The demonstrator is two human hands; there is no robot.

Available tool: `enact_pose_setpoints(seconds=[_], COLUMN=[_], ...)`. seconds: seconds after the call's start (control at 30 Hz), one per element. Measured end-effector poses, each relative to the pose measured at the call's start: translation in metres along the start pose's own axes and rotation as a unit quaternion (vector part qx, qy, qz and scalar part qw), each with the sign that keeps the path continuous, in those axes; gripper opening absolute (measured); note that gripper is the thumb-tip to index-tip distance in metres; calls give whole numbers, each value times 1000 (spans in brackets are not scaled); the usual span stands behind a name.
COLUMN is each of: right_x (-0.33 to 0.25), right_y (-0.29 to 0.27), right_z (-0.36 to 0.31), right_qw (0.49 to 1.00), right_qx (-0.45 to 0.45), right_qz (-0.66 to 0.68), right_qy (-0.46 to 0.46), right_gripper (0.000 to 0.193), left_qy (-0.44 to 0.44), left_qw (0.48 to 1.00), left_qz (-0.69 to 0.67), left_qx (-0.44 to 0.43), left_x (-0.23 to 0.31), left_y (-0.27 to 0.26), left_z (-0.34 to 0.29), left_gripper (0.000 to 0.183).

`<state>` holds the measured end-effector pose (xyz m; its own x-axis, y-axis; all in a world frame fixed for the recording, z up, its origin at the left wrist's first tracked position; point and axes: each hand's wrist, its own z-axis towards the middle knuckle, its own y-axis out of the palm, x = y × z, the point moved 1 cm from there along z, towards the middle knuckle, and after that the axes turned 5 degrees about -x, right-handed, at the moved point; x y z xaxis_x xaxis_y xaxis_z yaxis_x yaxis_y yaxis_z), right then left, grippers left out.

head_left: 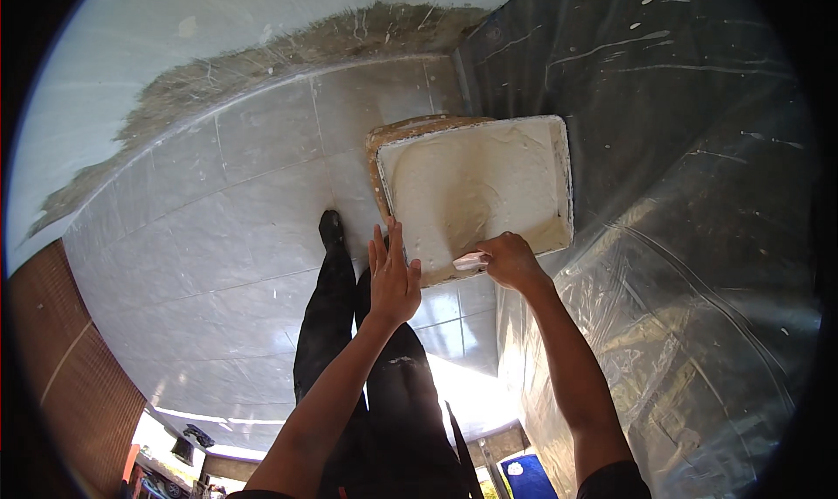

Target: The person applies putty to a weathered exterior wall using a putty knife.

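A rectangular tub (566,163) holds a cream-white, wet, plaster-like mix (515,163) with a smooth, swirled surface. Over its near edge, my right hand (515,259) is closed around a small flat pale-pink piece (470,261), smeared white. Fingers and hand hide part of that piece, so its kind is unclear. My left hand (395,281) has its fingers stretched out and holds nothing. It hovers by the tub's near left corner; whether it touches the rim cannot be told.
The tub rests on a brown, cardboard-like layer (377,172). Grey sheeting with tile-like lines covers the floor (236,228). Splashed dark plastic sheeting (681,150) hangs at the right. A pale wall (262,10) with a rough bare strip stands ahead. My black-clad legs (327,324) are below.
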<state>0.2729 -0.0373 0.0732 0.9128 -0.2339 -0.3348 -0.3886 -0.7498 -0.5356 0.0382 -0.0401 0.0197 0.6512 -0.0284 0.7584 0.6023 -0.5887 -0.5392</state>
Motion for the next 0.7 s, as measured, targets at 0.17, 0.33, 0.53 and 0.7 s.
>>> enact_pose_setpoints(seconds=[0.17,0.33,0.53,0.7], right_x=[-11,-21,-28,-32], right_y=[13,22,25,29], right_z=[4,7,8,10], right_qw=[999,995,995,993], right_qx=[28,52,48,58], right_qz=[-22,-9,16,57], right_qy=[-30,-82,-84,-90], right_gripper=[30,34,37,35], left_qy=[-8,12,11,7], left_qw=[1000,1000,1000,1000], left_qz=[0,-13,-20,-21], left_qx=[-10,17,20,7], left_x=[0,1,0,0], left_y=[-1,-3,-5,-7], left_z=[-1,1,1,0], left_gripper=[70,65,67,68])
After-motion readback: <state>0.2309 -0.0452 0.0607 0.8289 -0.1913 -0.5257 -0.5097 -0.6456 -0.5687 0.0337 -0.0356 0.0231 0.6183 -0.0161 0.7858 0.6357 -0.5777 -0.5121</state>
